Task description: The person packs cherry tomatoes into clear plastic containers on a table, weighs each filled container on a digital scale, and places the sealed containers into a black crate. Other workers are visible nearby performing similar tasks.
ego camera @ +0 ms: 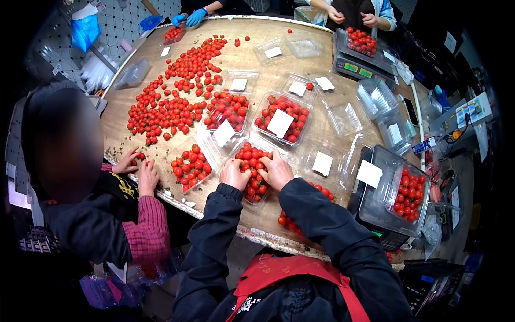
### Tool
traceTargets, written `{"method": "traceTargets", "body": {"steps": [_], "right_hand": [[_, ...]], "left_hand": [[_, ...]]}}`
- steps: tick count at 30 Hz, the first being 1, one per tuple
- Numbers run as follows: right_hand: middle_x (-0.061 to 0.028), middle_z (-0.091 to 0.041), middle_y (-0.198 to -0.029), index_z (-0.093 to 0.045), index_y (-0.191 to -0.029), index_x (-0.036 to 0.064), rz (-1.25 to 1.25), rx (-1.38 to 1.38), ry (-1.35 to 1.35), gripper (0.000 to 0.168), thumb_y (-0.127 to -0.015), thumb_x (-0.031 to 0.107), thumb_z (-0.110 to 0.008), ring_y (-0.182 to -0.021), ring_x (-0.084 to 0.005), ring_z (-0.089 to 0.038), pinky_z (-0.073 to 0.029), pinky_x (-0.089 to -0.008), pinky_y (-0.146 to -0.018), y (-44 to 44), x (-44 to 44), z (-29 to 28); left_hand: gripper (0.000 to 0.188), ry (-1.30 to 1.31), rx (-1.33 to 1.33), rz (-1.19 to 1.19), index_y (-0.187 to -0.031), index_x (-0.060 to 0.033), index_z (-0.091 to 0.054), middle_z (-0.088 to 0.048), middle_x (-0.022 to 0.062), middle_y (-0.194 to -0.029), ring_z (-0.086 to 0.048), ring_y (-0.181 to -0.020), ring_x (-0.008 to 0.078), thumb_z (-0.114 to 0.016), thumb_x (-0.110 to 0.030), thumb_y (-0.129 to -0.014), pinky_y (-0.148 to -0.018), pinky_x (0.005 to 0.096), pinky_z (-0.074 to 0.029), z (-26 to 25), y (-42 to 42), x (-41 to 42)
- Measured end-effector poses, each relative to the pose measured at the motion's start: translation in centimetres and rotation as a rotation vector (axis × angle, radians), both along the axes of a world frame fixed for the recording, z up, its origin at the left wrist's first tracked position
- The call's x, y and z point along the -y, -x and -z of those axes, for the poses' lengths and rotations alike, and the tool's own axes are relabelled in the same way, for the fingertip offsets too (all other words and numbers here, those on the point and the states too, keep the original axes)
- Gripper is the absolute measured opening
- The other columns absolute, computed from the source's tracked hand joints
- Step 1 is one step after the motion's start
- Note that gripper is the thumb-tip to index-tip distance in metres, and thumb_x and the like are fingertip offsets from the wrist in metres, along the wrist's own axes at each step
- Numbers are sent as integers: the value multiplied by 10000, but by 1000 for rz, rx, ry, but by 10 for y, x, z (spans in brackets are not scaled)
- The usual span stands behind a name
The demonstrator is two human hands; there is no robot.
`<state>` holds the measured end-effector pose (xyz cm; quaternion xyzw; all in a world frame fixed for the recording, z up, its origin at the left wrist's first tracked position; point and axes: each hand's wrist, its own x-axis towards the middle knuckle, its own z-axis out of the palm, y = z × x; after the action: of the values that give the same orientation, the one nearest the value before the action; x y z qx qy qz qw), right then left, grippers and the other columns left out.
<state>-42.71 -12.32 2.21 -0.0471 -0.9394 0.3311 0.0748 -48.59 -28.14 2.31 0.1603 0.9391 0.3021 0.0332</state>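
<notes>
Below me an open clear plastic clamshell box (pixel 254 202) is heaped with cherry tomatoes (pixel 253 163). My left hand (pixel 235 174) is curled over the box's left side, its thumb against the tomatoes. Over the right side bends my right hand (pixel 277 171), with its thumb and fingers on the fruit. Some fingertips are hidden, so a grip on a tomato or the rim cannot be made out. Left of my left hand sits another open box of tomatoes (pixel 192 167). Loose tomatoes (pixel 290 223) lie partly under my right forearm.
Two filled boxes with white labels (pixel 280 122) (pixel 224 133) stand beyond my hands. Loose tomatoes (pixel 165 112) spread across the table's left. A scale (pixel 380 217) bearing a tomato box is at right. Co-workers' hands (pixel 147 177) (pixel 197 17) work left and far side.
</notes>
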Motion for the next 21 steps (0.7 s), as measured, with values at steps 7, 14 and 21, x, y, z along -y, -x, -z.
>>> {"method": "traceTargets", "body": {"steps": [7,14,21], "right_hand": [[-178,-533,-856,-619,-964,90,-19,16,61,304,-689,207,-672,-729,-331,-591,-493,-403,-658,4,-12,9],[-97,-603,-917,-515,-1024,40,1,343,1769,232,-864,203,-553,-672,-173,-626,-517,-226,-498,-13,-35,-49],[-92,-637,-750,-622,-925,-5,104,381,1212,236,-834,210,-586,-651,-151,-621,-486,-257,-488,19,-25,-34]], "left_hand": [[264,-1150,851,-170,-996,-44,-564,-584,67,-822,-551,-603,159,-569,-237,-817,-470,254,-426,-4,1,29],[223,-1670,1081,-162,-952,-98,-536,-559,76,-951,-599,-806,208,-495,-306,-882,-514,266,-501,-4,-3,35],[341,-293,-151,42,-1073,-77,-576,-613,111,-797,-623,-735,243,-658,-162,-753,-612,339,-492,0,8,-5]]}}
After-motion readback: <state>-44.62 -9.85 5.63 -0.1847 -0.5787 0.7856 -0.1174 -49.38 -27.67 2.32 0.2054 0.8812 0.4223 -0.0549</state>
